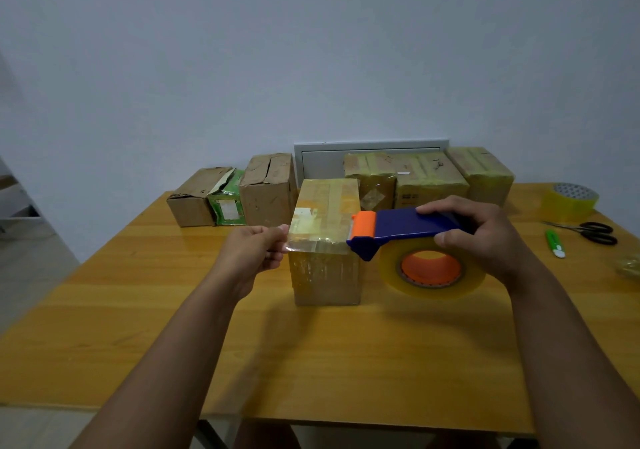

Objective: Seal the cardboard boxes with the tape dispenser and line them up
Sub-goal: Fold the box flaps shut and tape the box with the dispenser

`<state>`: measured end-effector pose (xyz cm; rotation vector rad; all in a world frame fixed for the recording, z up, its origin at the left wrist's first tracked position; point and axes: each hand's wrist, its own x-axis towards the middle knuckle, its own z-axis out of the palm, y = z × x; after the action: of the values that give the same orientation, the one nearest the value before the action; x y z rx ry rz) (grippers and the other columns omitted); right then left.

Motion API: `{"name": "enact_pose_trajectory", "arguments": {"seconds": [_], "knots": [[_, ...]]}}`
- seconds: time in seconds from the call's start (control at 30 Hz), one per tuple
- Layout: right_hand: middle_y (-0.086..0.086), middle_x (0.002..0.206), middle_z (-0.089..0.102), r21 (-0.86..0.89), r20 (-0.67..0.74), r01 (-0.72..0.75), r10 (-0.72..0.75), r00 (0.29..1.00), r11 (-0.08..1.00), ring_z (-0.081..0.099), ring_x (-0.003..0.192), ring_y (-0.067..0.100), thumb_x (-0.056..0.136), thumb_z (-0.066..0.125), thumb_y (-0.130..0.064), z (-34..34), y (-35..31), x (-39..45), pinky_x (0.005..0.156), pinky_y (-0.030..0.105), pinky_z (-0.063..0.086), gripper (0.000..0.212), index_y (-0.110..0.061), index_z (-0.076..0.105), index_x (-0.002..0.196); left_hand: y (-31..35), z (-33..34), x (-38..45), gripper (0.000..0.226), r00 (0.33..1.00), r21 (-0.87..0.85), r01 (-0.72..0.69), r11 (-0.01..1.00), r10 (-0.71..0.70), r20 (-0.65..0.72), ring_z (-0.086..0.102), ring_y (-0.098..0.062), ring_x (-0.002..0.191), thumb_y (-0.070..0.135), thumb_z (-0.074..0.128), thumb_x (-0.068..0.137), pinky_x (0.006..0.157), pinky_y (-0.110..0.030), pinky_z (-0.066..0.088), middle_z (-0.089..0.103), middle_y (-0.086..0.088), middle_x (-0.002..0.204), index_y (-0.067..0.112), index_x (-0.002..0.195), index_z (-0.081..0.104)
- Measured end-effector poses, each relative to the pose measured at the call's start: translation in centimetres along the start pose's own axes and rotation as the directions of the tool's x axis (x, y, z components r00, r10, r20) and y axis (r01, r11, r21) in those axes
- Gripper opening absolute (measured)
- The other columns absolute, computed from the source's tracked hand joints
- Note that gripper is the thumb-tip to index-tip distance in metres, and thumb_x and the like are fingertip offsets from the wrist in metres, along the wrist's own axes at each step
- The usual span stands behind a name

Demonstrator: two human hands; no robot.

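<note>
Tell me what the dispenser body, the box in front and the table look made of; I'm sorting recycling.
Tape dispenser: seemingly hard plastic, smooth matte blue with an orange head. Front box: brown cardboard, largely wrapped in glossy yellowish clear tape. Table: wood-grain top with a shiny finish; solid wood or laminate, I cannot tell.

The worktop (138, 310) is glossy yellow wood-grain. The box (325, 275) is brown cardboard under shiny clear tape. The dispenser (408, 229) is smooth blue and orange plastic, its roll (433, 275) glossy translucent film. The rear boxes (266, 189) are matt, creased cardboard.
</note>
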<state>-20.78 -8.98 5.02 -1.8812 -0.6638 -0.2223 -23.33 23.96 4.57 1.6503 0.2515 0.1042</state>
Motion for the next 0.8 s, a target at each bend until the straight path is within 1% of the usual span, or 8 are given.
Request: {"name": "enact_pose_trajectory", "arguments": {"seconds": [0.2, 0.37, 0.4, 0.47, 0.53, 0.57, 0.7, 0.8], "knots": [[-0.005, 0.111, 0.064, 0.027, 0.003, -0.022, 0.022, 1.000, 0.999, 0.061, 0.097, 0.013, 0.066, 0.064, -0.045, 0.4, 0.9, -0.1, 0.072, 0.022, 0.053, 0.043, -0.040, 0.069, 0.108, 0.2, -0.3, 0.2, 0.022, 0.999, 0.129, 0.020, 0.991, -0.024, 0.028, 0.057, -0.015, 0.059, 0.023, 0.062, 0.094, 0.055, -0.026, 0.050, 0.065, -0.006, 0.067, 0.002, 0.086, 0.066], [-0.006, 0.111, 0.064, 0.044, -0.016, -0.023, 0.024, 1.000, 0.999, 0.061, 0.096, 0.012, 0.065, 0.064, -0.045, 0.5, 1.2, -0.2, 0.073, 0.019, 0.051, 0.042, -0.040, 0.069, 0.106, 0.5, -0.7, 0.2, 0.045, 0.993, 0.393, 0.093, 0.915, -0.116, 0.034, 0.066, -0.021, 0.066, 0.049, 0.056, 0.093, 0.060, -0.031, 0.055, 0.072, -0.013, 0.077, 0.005, 0.094, 0.063], [-0.005, 0.112, 0.064, 0.048, -0.020, -0.024, 0.025, 0.999, 0.999, 0.061, 0.096, 0.012, 0.064, 0.064, -0.045, 0.6, 1.2, -0.2, 0.072, 0.019, 0.051, 0.041, -0.040, 0.069, 0.105, 0.2, -0.7, 0.1, 0.047, 0.996, 0.448, 0.079, 0.891, -0.094, 0.011, 0.067, -0.020, 0.070, 0.053, 0.055, 0.092, 0.062, -0.032, 0.056, 0.072, -0.012, 0.081, 0.007, 0.096, 0.062], [-0.006, 0.112, 0.064, 0.053, -0.023, -0.022, 0.023, 0.999, 0.998, 0.061, 0.096, 0.012, 0.065, 0.064, -0.045, 0.7, 1.2, -0.3, 0.072, 0.019, 0.051, 0.041, -0.040, 0.069, 0.105, -0.5, -0.5, -0.1, 0.039, 0.987, 0.560, -0.074, 0.825, 0.141, -0.077, 0.065, -0.018, 0.082, 0.051, 0.058, 0.091, 0.070, -0.034, 0.056, 0.068, -0.003, 0.092, 0.014, 0.103, 0.061], [-0.011, 0.110, 0.064, 0.053, -0.023, -0.018, 0.020, 1.000, 0.998, 0.060, 0.097, 0.010, 0.065, 0.064, -0.045, 1.0, 1.3, -0.5, 0.073, 0.019, 0.051, 0.041, -0.041, 0.069, 0.105, -1.0, 0.3, -0.9, 0.026, 0.881, 0.630, -0.288, 0.722, 0.458, -0.122, 0.062, -0.013, 0.092, 0.038, 0.060, 0.092, 0.074, -0.029, 0.052, 0.064, 0.005, 0.098, 0.018, 0.108, 0.063], [-0.013, 0.109, 0.064, 0.053, -0.025, -0.019, 0.021, 0.999, 0.998, 0.060, 0.097, 0.010, 0.065, 0.064, -0.045, 1.1, 1.3, -0.5, 0.073, 0.019, 0.051, 0.041, -0.042, 0.069, 0.105, -1.2, 0.9, -1.5, 0.024, 0.833, 0.635, -0.368, 0.680, 0.544, -0.100, 0.061, -0.012, 0.095, 0.034, 0.059, 0.094, 0.075, -0.026, 0.052, 0.064, 0.007, 0.101, 0.018, 0.111, 0.064], [-0.007, 0.112, 0.064, 0.065, -0.039, -0.026, 0.029, 0.999, 0.998, 0.061, 0.095, 0.009, 0.064, 0.064, -0.045, 1.2, 1.3, -0.7, 0.072, 0.018, 0.051, 0.041, -0.041, 0.069, 0.104, -2.3, 3.0, -3.6, 0.041, 0.806, 0.678, -0.426, 0.599, 0.592, -0.017, 0.059, -0.014, 0.109, 0.035, 0.053, 0.097, 0.086, -0.035, 0.054, 0.062, 0.001, 0.126, 0.017, 0.134, 0.055], [-0.004, 0.113, 0.064, 0.091, -0.058, -0.038, 0.043, 0.997, 0.995, 0.062, 0.096, 0.011, 0.064, 0.064, -0.045, 1.5, 1.4, -0.8, 0.073, 0.020, 0.053, 0.041, -0.040, 0.070, 0.104, -2.3, 3.0, -3.8, 0.051, 0.814, 0.778, -0.405, 0.481, 0.578, 0.067, 0.053, -0.015, 0.119, 0.039, 0.056, 0.095, 0.092, -0.029, 0.045, 0.050, 0.003, 0.142, 0.022, 0.142, 0.046]]}}
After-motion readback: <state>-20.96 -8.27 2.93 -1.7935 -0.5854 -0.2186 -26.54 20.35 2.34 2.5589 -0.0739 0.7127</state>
